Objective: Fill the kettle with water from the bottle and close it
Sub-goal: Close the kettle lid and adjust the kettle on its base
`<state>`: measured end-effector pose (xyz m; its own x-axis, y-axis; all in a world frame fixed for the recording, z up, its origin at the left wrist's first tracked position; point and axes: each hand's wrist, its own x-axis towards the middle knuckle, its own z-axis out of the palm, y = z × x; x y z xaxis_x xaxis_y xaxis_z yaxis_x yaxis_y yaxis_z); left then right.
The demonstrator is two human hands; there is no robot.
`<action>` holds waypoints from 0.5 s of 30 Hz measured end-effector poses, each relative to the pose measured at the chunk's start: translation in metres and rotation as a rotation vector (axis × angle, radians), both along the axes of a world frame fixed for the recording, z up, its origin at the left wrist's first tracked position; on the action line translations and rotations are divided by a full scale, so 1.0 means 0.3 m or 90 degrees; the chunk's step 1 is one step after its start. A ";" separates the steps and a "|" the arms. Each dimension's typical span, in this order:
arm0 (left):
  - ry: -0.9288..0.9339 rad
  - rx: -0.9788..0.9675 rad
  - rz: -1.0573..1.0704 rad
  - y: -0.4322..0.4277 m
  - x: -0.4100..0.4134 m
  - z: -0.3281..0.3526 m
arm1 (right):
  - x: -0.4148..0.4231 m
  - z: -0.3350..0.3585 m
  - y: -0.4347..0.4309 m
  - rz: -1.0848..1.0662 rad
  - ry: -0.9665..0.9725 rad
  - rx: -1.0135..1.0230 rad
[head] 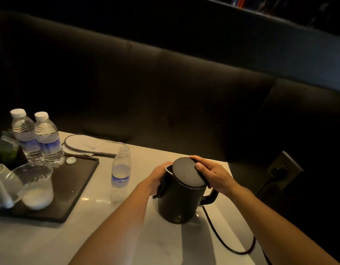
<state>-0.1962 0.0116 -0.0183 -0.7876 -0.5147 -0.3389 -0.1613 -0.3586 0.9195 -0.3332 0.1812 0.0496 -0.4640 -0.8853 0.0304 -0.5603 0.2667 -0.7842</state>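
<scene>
A black electric kettle [176, 203] stands on the white table [100, 236], its handle pointing right. Its round black lid [187, 172] lies tilted over the opening, with a gap showing at the spout side. My right hand [213, 174] grips the lid's far right edge, thumb on top. My left hand [158, 178] wraps the kettle's body on the left, near the spout. An uncapped clear bottle [121, 174] stands left of the kettle and looks almost empty. Its white cap [71, 160] lies on the black tray [77, 190].
Two sealed water bottles [38, 138] stand at the tray's back. A clear plastic cup [38, 190] and a white mug [0, 180] sit at its left. The kettle's black cord [232, 245] loops right. A wall socket [284, 169] is at the right, with a dark sofa behind.
</scene>
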 end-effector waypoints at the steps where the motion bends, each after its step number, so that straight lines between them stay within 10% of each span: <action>1: -0.013 0.001 -0.027 -0.014 -0.008 0.010 | 0.007 0.001 0.000 -0.004 0.000 -0.003; 9: -0.083 0.073 -0.097 -0.008 -0.026 -0.046 | 0.033 -0.018 0.015 -0.051 0.017 -0.016; 15: 0.023 0.097 0.103 0.097 0.044 -0.134 | 0.041 -0.019 0.011 -0.062 0.023 -0.032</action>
